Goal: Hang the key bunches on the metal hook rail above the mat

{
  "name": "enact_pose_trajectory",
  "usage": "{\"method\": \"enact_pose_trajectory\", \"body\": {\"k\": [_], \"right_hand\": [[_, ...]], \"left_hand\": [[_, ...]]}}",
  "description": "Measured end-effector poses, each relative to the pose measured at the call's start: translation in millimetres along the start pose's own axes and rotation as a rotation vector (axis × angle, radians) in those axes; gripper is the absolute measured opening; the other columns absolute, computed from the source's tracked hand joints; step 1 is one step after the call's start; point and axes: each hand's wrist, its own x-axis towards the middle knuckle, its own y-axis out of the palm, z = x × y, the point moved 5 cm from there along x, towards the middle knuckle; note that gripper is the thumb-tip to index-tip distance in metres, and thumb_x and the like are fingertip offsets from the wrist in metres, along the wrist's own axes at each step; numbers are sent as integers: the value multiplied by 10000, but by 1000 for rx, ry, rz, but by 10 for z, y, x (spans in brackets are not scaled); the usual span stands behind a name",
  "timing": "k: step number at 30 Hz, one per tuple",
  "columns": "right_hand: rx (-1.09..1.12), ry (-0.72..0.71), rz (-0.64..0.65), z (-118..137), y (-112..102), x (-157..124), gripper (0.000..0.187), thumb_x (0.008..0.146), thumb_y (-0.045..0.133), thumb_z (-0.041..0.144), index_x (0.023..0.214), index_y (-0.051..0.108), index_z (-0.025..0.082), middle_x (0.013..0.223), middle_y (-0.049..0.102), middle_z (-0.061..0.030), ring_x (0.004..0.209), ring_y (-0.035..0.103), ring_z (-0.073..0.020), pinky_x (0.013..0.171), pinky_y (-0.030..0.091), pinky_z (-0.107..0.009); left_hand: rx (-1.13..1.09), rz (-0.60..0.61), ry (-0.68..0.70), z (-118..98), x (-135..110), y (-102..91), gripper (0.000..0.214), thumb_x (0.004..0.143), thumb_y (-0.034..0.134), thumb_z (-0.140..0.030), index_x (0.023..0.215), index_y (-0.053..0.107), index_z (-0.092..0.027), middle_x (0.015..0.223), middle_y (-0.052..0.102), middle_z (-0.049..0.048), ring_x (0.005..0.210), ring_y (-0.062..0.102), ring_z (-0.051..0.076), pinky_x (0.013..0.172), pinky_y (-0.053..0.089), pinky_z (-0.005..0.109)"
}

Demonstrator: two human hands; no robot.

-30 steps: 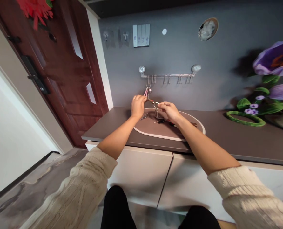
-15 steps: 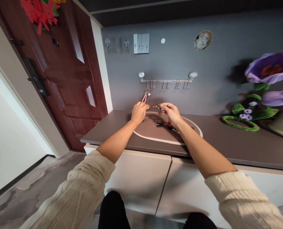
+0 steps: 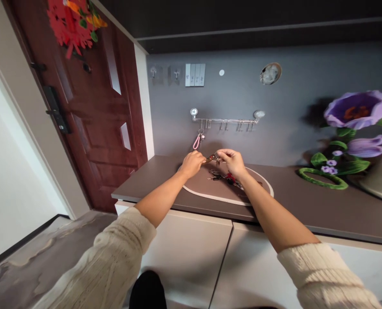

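Note:
Between my hands, above the mat, is a keychain (image 3: 210, 158) with a multicoloured strap and a metal ring. My left hand (image 3: 192, 164) is closed on the strap's left end. Pinched at the ring end is my right hand (image 3: 232, 161), with small metal pieces hanging under its fingers. Several keys (image 3: 215, 175) lie below on the brown oval mat (image 3: 199, 185), beside a red item (image 3: 230, 177). On the wall behind, a pink loop keychain (image 3: 197, 141) hangs from the left end of the hook rail (image 3: 224, 121).
The brown counter (image 3: 284, 206) runs along the wall above white cabinet doors (image 3: 184, 240). Purple plush flowers (image 3: 359, 111) with a green ring base (image 3: 322, 178) stand at the right. A dark red door (image 3: 97, 128) is at the left, and a dark overhead cabinet (image 3: 258, 25) spans the top.
The view has tilted up, so the wall and counter sit lower in the picture. Both hands keep their hold on the keychain, whose strap now slants up toward my right hand.

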Motion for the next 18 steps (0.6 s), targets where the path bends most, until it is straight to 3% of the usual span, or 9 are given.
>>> {"method": "enact_pose_trajectory", "body": {"k": [10, 18], "right_hand": [[-225, -94, 48, 108, -75, 180, 234, 733, 540, 305, 870, 647, 148, 807, 666, -62, 631, 575, -132, 680, 474, -307], [-337, -177, 35, 257, -55, 472, 177, 744, 520, 238, 828, 661, 170, 895, 677, -60, 833, 602, -177, 795, 454, -338]], "left_hand": [[-11, -57, -41, 61, 9, -13, 353, 861, 380, -431, 882, 634, -187, 856, 614, 54, 865, 505, 168, 782, 395, 293], [61, -104, -167, 178, 19, -31, 337, 908, 283, -282, 864, 603, -182, 851, 610, 55, 851, 503, 171, 748, 378, 299]]}}
